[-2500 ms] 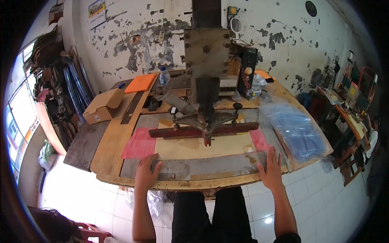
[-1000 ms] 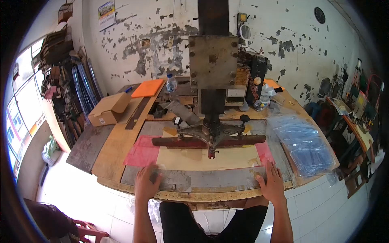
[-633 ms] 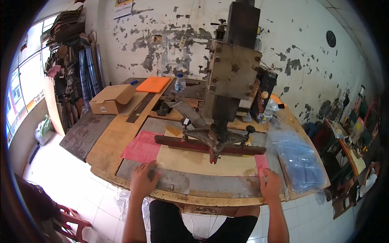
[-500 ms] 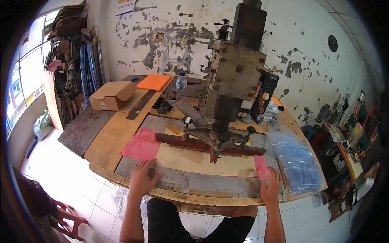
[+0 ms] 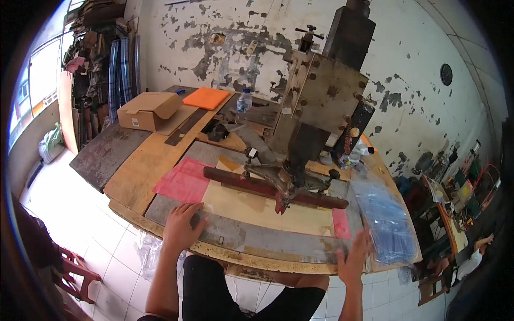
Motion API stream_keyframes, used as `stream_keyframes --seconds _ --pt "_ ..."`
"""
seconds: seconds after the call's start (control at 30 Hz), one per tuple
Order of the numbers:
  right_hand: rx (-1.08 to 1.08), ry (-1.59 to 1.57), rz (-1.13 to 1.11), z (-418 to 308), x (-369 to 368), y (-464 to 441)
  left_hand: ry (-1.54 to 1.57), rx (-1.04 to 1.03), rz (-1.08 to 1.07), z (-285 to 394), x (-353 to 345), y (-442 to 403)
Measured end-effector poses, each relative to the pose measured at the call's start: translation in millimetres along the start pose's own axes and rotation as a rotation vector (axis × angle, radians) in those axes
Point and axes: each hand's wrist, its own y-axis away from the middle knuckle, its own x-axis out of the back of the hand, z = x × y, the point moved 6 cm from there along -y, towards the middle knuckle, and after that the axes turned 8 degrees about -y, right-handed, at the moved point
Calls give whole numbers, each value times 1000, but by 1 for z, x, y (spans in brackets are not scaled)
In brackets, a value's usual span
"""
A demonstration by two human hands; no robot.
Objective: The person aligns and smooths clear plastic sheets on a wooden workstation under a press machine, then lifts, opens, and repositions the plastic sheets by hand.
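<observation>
My left hand (image 5: 182, 227) rests on the front of the grey metal plate (image 5: 243, 233), fingers stretched out and thumb apart, just below the pink plastic sheet (image 5: 183, 182). My right hand (image 5: 353, 259) is spread and slightly blurred at the plate's right front, close to the pink strip (image 5: 340, 223), with no visible contact with it. Between the hands lies a cream-coloured sheet (image 5: 257, 206). Across it runs the dark red bar (image 5: 235, 180) of a heavy metal press (image 5: 334, 88); whether the bar touches the sheet I cannot tell.
A pile of clear plastic bags (image 5: 386, 224) lies at the table's right. Towards the back left are a cardboard box (image 5: 145, 112), an orange stack (image 5: 206, 98) and a water bottle (image 5: 244, 101). A red stool (image 5: 80, 273) stands on the floor at left.
My right hand has come off the pink strip, moving down and opening out. My left hand stays at the plate's front. The whole view has tilted and shifted slightly.
</observation>
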Motion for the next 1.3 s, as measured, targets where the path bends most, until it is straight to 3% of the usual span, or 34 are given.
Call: stream_keyframes --seconds 0.07,0.1,0.17,0.2,0.27,0.3,0.57,0.7,0.87,1.0,1.17,1.3 --pt "-218 -293 -502 9 -18 10 -12 -28 8 -2 -3 3" --pt "-223 -297 -497 10 -21 16 -14 -35 8 -1 -3 4" --pt "-12 -41 0 5 -5 19 -36 -26 20 -2 -4 3" --pt "-17 -42 -4 8 -5 20 -38 -27 15 -2 -4 1" --pt "-63 -213 -274 15 -14 33 43 -9 -49 -5 -6 2" --pt "-86 -218 -285 12 -8 35 34 -15 -72 -3 -5 5" --pt "-111 -213 -106 34 -12 -5 -3 -22 -48 1 -8 0" --pt "-14 -190 -217 27 -12 -20 -19 -43 -36 3 -8 -2" --pt "132 -184 32 8 -17 -20 -30 -64 -38 2 -10 0" --pt "23 -237 -34 2 -10 -18 -17 -63 -11 10 -5 -2" --pt "-159 -256 -301 -1 1 -21 -55 -57 -59 14 -8 -1" --pt "-70 -105 -101 4 -23 -13 -132 -115 -55 20 -12 7"
